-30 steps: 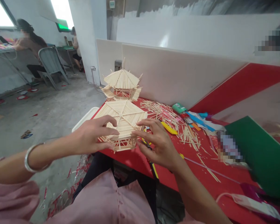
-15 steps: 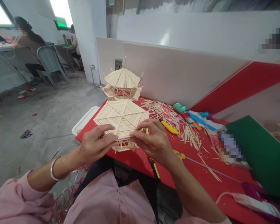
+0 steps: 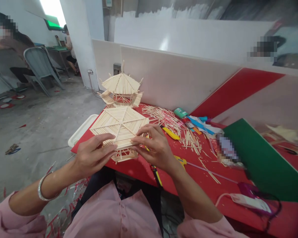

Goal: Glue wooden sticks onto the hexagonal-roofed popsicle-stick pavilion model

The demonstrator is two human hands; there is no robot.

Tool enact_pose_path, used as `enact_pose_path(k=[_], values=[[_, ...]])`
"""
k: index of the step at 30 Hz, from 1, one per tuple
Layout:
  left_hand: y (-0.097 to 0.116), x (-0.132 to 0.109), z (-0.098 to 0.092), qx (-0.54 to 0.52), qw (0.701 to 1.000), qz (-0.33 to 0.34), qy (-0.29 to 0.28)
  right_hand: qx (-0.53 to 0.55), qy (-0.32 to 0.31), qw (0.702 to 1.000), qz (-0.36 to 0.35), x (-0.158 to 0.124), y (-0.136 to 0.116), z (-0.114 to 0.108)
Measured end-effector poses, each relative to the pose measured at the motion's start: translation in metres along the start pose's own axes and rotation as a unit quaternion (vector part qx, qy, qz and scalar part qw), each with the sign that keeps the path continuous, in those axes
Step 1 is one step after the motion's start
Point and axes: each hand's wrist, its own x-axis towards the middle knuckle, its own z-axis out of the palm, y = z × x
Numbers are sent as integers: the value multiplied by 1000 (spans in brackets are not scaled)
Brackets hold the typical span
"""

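Hexagonal roof: the hexagonal roof (image 3: pixel 120 124) of sticks was held over a slatted frame (image 3: pixel 125 154) at the near edge of the red table (image 3: pixel 169 181), apparently so its near rim could be reached from both sides at once.
Left hand: the left hand (image 3: pixel 90 155) was curled, not spread; the roof's near-left rim was pinched between its fingertips, one digit laid on top.
Right hand: the right hand (image 3: pixel 155 147) was bent inward, and the near rim was pinched by its fingertips just beside the left hand's, presumably for a steady, light grip; the lower fingers were partly hidden.
Tiered stick model: the tiered stick model (image 3: pixel 121 84) was stood behind the roof, likely out of the hands' way.
Loose sticks: the loose sticks (image 3: pixel 161 115) were heaped beyond the right hand, probably for easy reach.
Tools: a yellow-handled tool (image 3: pixel 171 133) and a yellow glue gun (image 3: pixel 180 161) were laid right of the work, seemingly within reach.
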Motion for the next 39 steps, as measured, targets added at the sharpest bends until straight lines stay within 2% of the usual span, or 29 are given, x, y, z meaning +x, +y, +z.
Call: enact_pose_path(k=[7,13,26,39], values=[[-1,0,-1,5,1000,0,-11,19,4,1000,-4,-1,2,-1],[0,5,-1,-35,999,-20,-2,2,38,999,5,-3,5,-1],[-3,5,-2,-60,998,-31,-17,18,30,999,24,-4,7,-2],[-3,8,-1,-70,997,-37,-18,8,31,999,14,-4,8,-1]])
